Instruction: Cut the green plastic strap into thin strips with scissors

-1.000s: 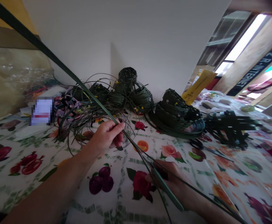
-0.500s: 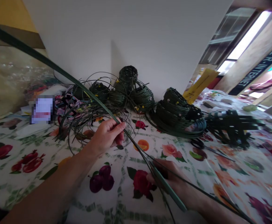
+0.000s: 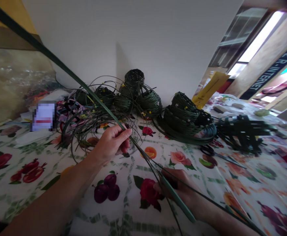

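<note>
A long dark green strip (image 3: 67, 69), seemingly plant fibre, slants from the upper left down through my left hand (image 3: 116, 140), which pinches it between thumb and fingers. Below that grip the strip parts into several narrow strands, which run towards the lower right. My right hand (image 3: 180, 188) is closed around a slim knife-like tool with a teal handle (image 3: 179, 200), close beside the parting strands. The tool's working end is hidden by the strands and fingers. One strand (image 3: 207, 195) passes over my right wrist.
Woven green baskets (image 3: 149, 101) stand against the white wall, with loose thin strands (image 3: 94, 126) in front. More stacked baskets (image 3: 190, 121), black-handled scissors (image 3: 207, 150) and a flat woven piece (image 3: 244, 129) lie to the right. A blurred phone-like object (image 3: 44, 115) is at left on the fruit-patterned tablecloth (image 3: 84, 183).
The strip's far end has swung upward at the upper left. Both hands keep the same grips in nearly the same places, and the whole view has shifted slightly.
</note>
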{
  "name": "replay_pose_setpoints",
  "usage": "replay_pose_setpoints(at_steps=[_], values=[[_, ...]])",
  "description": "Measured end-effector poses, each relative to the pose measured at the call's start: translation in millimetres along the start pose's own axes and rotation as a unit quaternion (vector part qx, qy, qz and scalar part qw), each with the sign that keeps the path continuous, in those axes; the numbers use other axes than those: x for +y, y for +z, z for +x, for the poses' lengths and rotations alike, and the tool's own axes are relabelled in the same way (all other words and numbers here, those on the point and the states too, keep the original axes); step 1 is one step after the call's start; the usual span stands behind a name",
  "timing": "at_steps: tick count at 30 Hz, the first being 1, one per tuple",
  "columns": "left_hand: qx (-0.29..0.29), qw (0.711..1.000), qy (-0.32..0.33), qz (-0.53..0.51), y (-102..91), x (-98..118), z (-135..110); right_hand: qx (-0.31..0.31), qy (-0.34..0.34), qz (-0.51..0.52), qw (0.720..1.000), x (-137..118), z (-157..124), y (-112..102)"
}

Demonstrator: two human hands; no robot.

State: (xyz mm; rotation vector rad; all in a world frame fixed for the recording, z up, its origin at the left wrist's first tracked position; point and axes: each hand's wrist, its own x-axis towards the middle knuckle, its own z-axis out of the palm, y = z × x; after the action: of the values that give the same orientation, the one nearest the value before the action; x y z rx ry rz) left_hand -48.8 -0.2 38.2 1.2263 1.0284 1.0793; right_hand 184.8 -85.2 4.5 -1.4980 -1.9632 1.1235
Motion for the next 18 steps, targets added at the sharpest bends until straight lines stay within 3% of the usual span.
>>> replay_pose_setpoints(at_steps=[10,18], values=[[0.037,0.999,0.022,0.004,-6.4,4.4,5.0,-0.014,0.001,0.0,1.0,-1.4,3.2,-2.5],[0.013,1.0,0.012,0.002,-0.3,-4.9,3.3,0.028,0.006,-0.028,0.999,7.3,-0.4,0.5]])
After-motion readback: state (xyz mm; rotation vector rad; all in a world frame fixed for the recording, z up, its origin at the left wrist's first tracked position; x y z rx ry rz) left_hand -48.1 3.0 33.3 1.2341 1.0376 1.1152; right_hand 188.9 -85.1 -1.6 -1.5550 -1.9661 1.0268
